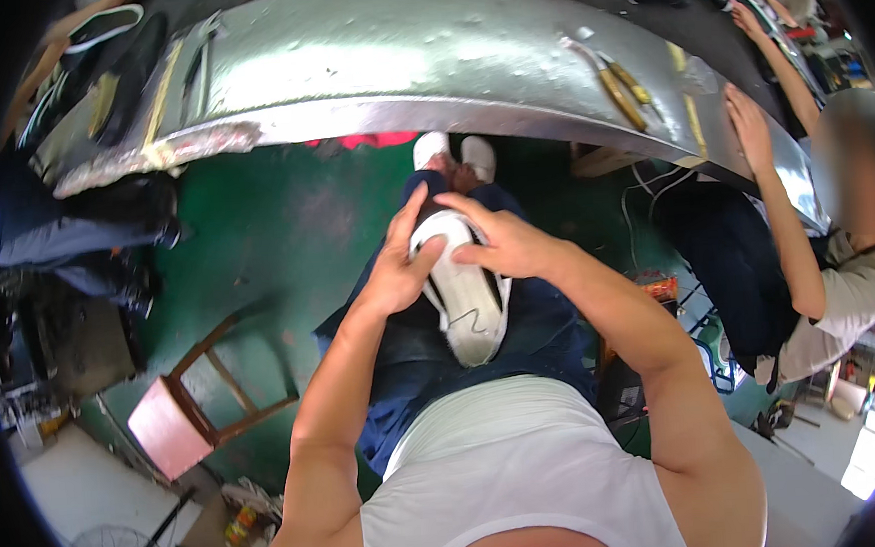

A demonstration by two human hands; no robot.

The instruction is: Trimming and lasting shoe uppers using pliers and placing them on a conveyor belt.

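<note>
We are holding a shoe [472,316] above the lap, its long pale face turned up toward us and its near end lying close over the dark blue trousers [552,342]. Our left hand [402,266] is gripping one side of the far end and our right hand [511,244] is gripping the other, both thumbs lying on the pale face while the fingers are reaching forward around the far end. Judging by its look, we are probably dealing with something light, stiff along the flat face and softer at the black and white edges; it is looking dry rather than slippery, and hardly fragile. The two sides of the far end are seeming the surest hold, with the near end offering a second place. Our hands are covering much of the far end, so we are not making out its outline, and the shoe's other face is staying out of sight. We are not able to tell whether anything is filling it, which would be adding weight, nor what the dark squiggle on the pale face is.
</note>
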